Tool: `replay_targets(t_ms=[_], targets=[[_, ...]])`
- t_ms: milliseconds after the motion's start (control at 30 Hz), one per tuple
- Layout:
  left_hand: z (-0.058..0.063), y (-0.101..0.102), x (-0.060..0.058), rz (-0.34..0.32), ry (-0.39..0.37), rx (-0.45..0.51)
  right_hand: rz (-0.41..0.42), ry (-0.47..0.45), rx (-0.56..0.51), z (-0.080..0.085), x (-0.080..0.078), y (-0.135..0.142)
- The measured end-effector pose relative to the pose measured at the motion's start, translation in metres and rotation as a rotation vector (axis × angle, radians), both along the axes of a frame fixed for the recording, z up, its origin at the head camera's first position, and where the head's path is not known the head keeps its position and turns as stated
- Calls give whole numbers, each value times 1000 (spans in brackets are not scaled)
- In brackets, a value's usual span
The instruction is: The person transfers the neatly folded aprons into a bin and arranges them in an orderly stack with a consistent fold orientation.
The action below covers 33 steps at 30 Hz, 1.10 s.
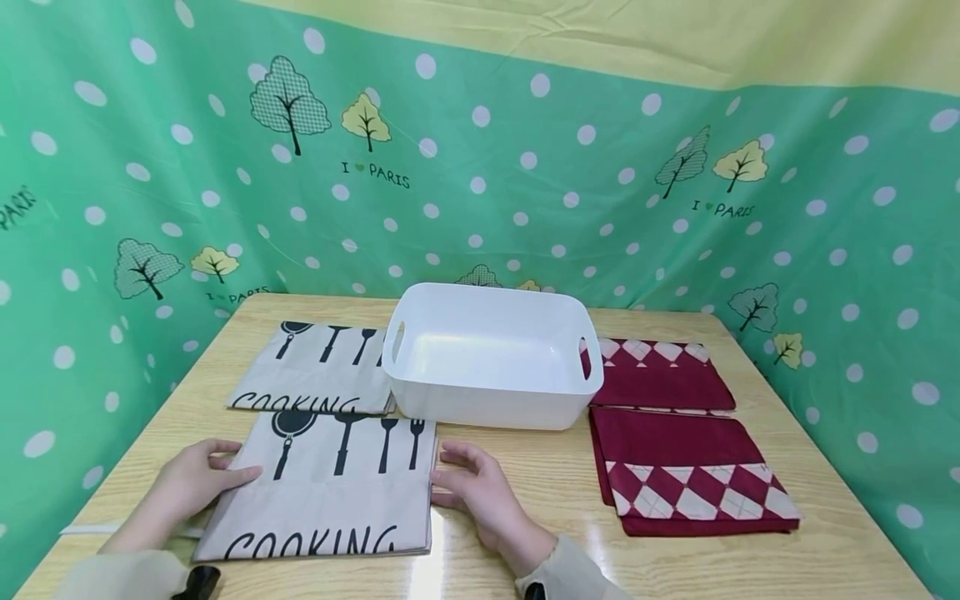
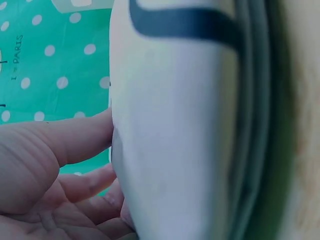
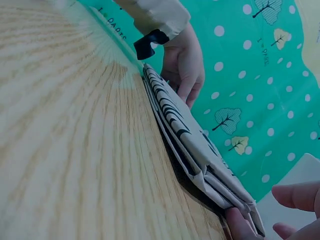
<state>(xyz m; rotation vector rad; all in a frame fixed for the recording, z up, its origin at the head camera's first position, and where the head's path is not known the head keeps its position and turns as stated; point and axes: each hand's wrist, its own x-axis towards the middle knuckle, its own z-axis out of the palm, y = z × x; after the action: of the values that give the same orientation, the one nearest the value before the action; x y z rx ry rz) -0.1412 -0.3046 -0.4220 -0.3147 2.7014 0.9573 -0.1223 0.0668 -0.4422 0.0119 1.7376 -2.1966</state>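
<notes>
Left hand [image 1: 183, 487]: thumb over the near COOKING cloth's [image 1: 322, 492] left edge, fingers relaxed beside it; fingertips hidden in the wrist view, so can't tell if it pinches. Cloth sits between both hands, flat on the wood-grain table [image 1: 540, 525]: pale, folded, several layers, black utensil prints. Second matching one, the back COOKING cloth [image 1: 307, 371], just behind; 2 total. Right hand [image 1: 487, 496]: fingers spread, touching the cloth's right edge, not closed round it. 1 white bin [image 1: 483, 404], smooth, rounded rectangle, two slot handles. Far right: 2 burgundy cloths [image 1: 675, 433], folded, pink-and-burgundy diamond bands.
</notes>
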Motion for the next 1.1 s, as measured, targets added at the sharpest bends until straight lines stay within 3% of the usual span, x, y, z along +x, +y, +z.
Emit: replay_targets(t_ms=[367, 667, 933, 1100], targets=[[0, 3, -3, 21, -43, 109, -14, -22, -22, 0, 4, -2], [0, 2, -4, 15, -47, 78, 0, -26, -35, 0, 2, -5], [-2, 0, -5, 4, -46, 66, 4, 12, 20, -3, 1, -11], [-3, -1, -6, 6, -55, 69, 53, 49, 89, -3, 3, -12]])
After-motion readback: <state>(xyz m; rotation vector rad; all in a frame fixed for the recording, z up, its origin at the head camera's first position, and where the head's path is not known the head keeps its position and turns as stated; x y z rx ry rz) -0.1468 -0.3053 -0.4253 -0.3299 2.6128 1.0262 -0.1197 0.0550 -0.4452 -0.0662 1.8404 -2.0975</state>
